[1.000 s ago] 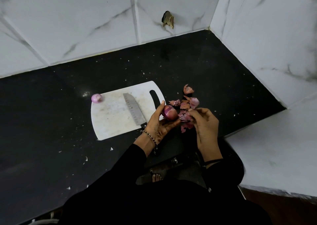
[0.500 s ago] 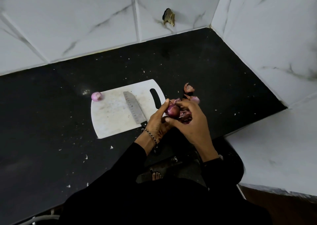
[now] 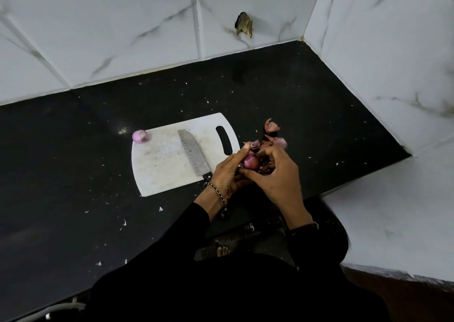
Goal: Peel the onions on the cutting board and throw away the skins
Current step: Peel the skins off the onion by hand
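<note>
The left hand (image 3: pixel 228 172) still cups the small round red onion (image 3: pixel 251 161). The right hand (image 3: pixel 277 174) has left the dry pink onion skins (image 3: pixel 271 126) and now pinches the onion too.

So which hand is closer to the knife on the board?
Left. The left hand, holding the onion, sits at the handle end of the knife; the right hand works beyond the onion, off the cutting board.
</note>
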Available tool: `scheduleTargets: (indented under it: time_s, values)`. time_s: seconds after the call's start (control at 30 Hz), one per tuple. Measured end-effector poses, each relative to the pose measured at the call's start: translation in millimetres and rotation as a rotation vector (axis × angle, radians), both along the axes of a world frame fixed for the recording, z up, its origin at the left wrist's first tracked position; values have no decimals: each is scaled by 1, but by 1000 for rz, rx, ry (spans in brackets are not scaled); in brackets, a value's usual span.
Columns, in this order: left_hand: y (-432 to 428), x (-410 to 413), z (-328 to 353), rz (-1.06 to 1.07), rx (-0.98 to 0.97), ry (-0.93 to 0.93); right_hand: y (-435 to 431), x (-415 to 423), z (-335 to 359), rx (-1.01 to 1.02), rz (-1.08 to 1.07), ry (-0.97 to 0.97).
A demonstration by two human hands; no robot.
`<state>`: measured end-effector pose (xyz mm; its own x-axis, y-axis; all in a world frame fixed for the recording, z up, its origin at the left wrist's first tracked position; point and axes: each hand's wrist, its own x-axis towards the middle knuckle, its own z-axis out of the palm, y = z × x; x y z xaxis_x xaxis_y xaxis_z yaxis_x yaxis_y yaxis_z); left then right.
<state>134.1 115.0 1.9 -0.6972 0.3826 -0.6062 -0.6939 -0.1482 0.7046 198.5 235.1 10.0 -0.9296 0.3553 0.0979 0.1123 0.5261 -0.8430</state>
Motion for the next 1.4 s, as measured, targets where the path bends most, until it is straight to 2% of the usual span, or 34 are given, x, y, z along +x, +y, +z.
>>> scheduleTargets:
  time_s: [0.3, 0.77, 1.03, 1.27, 1.4]
  values:
    - [1, 2, 1, 46, -15, -26, -4, 5, 1, -54, 25, 32]
    - [0, 0, 5, 104, 32, -95, -1, 7, 4, 30, 15, 69]
    - [3, -2, 2, 95, -132, -52, -1, 2, -3, 244, 45, 21]
    - [1, 0, 9, 88, -56, -65, 6, 5, 1, 95, -140, 32]
    - [0, 0, 7, 97, -72, -69, 6, 8, 1, 75, -39, 68]
